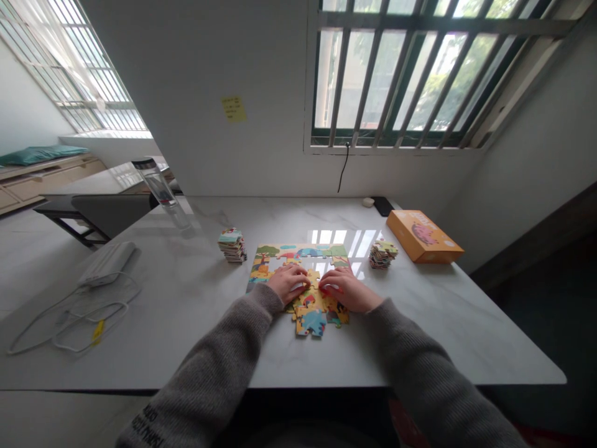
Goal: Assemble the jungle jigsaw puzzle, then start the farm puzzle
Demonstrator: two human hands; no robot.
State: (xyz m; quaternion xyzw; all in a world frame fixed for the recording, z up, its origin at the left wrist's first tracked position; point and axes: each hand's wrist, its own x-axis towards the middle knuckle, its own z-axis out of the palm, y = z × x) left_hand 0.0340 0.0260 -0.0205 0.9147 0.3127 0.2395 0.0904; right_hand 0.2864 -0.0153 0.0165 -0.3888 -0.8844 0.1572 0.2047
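Note:
A partly assembled colourful jigsaw puzzle (298,255) lies flat on the white marble table (196,311) in front of me. My left hand (289,283) rests palm down on its middle, fingers stretched toward the centre. My right hand (345,289) lies flat beside it, fingertips almost meeting the left hand's, both pressing on joined pieces. A cluster of joined pieces (314,317) sticks out toward me below the hands. Neither hand holds anything. A stack of loose pieces (232,244) stands left of the puzzle and another stack (383,254) to its right.
An orange puzzle box (422,236) lies at the right back. A clear water bottle (161,190) stands at the left back. A white power strip (108,262) with looping cables (74,320) lies at the left. A small white object (368,202) sits by the wall.

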